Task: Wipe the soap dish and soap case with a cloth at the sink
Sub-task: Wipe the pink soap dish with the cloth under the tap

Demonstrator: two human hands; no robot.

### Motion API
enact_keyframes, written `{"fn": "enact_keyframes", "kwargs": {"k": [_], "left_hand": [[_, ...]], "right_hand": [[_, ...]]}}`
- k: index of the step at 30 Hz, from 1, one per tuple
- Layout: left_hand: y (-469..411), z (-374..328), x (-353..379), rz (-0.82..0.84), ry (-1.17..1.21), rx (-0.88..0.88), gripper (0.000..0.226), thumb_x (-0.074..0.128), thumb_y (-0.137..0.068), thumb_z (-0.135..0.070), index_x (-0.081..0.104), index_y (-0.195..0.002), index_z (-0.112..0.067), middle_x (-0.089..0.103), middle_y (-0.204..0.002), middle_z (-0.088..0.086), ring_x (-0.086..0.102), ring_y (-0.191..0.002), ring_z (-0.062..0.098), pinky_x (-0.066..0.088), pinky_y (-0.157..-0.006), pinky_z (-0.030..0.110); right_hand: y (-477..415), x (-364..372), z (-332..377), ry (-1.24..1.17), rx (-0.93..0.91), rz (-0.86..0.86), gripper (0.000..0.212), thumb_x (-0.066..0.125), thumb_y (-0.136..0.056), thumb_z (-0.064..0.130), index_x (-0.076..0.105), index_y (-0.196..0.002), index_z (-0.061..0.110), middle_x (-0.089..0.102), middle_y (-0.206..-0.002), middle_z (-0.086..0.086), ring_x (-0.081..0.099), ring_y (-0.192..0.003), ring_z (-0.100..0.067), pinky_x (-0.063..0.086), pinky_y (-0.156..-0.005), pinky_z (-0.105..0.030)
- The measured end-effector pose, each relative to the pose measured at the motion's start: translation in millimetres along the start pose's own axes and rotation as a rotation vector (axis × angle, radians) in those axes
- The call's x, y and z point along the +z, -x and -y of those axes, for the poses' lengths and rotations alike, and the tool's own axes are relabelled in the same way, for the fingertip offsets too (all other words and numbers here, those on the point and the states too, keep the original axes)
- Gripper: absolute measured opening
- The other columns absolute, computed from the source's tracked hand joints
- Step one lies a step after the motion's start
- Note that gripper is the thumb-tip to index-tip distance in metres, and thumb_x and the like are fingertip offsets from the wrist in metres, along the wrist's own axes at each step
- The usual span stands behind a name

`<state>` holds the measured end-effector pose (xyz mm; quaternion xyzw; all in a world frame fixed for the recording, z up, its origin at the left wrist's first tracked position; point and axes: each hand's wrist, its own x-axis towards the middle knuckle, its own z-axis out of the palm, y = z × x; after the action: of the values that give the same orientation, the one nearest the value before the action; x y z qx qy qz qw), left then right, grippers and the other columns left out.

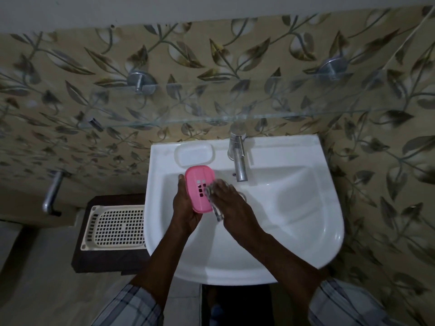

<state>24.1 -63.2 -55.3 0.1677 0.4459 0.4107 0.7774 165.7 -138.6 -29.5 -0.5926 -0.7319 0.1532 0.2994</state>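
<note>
Over the white sink, my left hand grips a pink slotted soap dish, tilted with its slotted face toward me. Pressed against the dish's right edge is a checked cloth, bunched in my right hand. A white soap case lies on the sink's back ledge, left of the tap, apart from both hands.
A metal tap stands at the back of the sink, just right of the hands. A glass shelf juts out above it. A cream perforated basket sits on a dark stand left of the sink. A wall tap sticks out at far left.
</note>
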Motion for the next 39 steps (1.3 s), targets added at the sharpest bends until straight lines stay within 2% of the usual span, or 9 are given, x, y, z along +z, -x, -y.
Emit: {"fn": "enact_keyframes", "kwargs": {"k": [3,7,14,20,23,27,30,34,39], "left_hand": [[5,-3,-4,0.028,-0.009,-0.033,0.064,0.026,-0.102,-0.059,0.053,-0.133,-0.011,0.075,-0.110,0.018,0.074,-0.099,0.033,0.063,-0.076,0.045],[10,5,-1,0.066,0.034,-0.069,0.083,0.027,-0.093,-0.071,0.056,-0.136,-0.006,0.069,-0.122,0.024,0.070,-0.107,0.036,0.056,-0.095,0.049],[9,9,10,0.115,-0.043,-0.039,0.072,0.026,-0.098,-0.061,0.050,-0.144,-0.011,0.062,-0.135,0.020,0.060,-0.122,0.036,0.048,-0.104,0.052],[12,12,2,0.085,-0.093,-0.029,0.073,0.033,-0.094,-0.061,0.046,-0.147,-0.012,0.065,-0.128,0.023,0.065,-0.114,0.037,0.056,-0.093,0.052],[8,9,7,0.106,-0.099,-0.009,0.066,0.029,-0.100,-0.058,0.053,-0.140,-0.012,0.070,-0.123,0.019,0.070,-0.109,0.032,0.060,-0.088,0.047],[4,0,2,0.080,-0.047,0.036,0.070,0.028,-0.099,-0.061,0.053,-0.140,-0.010,0.067,-0.118,0.022,0.069,-0.104,0.033,0.058,-0.093,0.047],[6,7,4,0.052,-0.027,0.043,0.071,0.029,-0.098,-0.063,0.053,-0.140,-0.011,0.067,-0.121,0.021,0.067,-0.109,0.033,0.054,-0.098,0.049],[5,13,22,-0.023,-0.018,-0.009,0.088,0.029,-0.091,-0.073,0.048,-0.141,-0.003,0.067,-0.111,0.020,0.066,-0.101,0.032,0.055,-0.094,0.045],[8,19,21,0.035,-0.009,-0.039,0.086,0.038,-0.090,-0.070,0.044,-0.148,-0.006,0.062,-0.115,0.022,0.062,-0.102,0.033,0.056,-0.092,0.043]], "right_hand": [[16,-13,-3,-0.117,0.072,0.046,0.053,0.050,-0.076,-0.025,0.066,-0.121,-0.002,0.063,-0.130,-0.021,0.061,-0.121,-0.035,0.052,-0.100,-0.049],[-7,-37,0,-0.293,0.447,-0.305,0.055,0.047,-0.073,-0.023,0.065,-0.117,0.006,0.066,-0.106,-0.008,0.062,-0.092,-0.011,0.047,-0.082,-0.002],[-24,-18,13,-0.180,0.323,-0.045,0.036,0.057,-0.089,-0.010,0.063,-0.123,0.000,0.063,-0.109,-0.019,0.063,-0.100,-0.031,0.053,-0.088,-0.044],[-14,-10,8,-0.092,0.257,0.088,0.030,0.063,-0.078,-0.007,0.068,-0.106,0.001,0.065,-0.095,-0.014,0.066,-0.081,-0.031,0.053,-0.070,-0.030],[-22,-5,4,-0.060,0.342,-0.012,0.028,0.060,-0.082,-0.004,0.064,-0.110,-0.003,0.064,-0.104,-0.019,0.065,-0.090,-0.033,0.054,-0.083,-0.039],[-16,-12,4,-0.056,0.206,0.234,0.037,0.058,-0.085,-0.005,0.061,-0.122,0.003,0.061,-0.113,-0.016,0.059,-0.101,-0.032,0.052,-0.086,-0.041],[-15,-19,-2,-0.043,0.316,0.035,0.037,0.057,-0.085,-0.012,0.064,-0.117,0.002,0.063,-0.109,-0.015,0.063,-0.096,-0.031,0.053,-0.085,-0.041],[0,-4,27,-0.012,0.234,-0.025,0.051,0.069,-0.060,-0.018,0.070,-0.107,0.001,0.070,-0.101,-0.016,0.069,-0.090,-0.031,0.059,-0.080,-0.030],[12,-6,18,-0.145,0.111,0.130,0.058,0.058,-0.068,-0.020,0.065,-0.119,0.006,0.063,-0.119,-0.014,0.062,-0.104,-0.024,0.050,-0.082,-0.022]]}}
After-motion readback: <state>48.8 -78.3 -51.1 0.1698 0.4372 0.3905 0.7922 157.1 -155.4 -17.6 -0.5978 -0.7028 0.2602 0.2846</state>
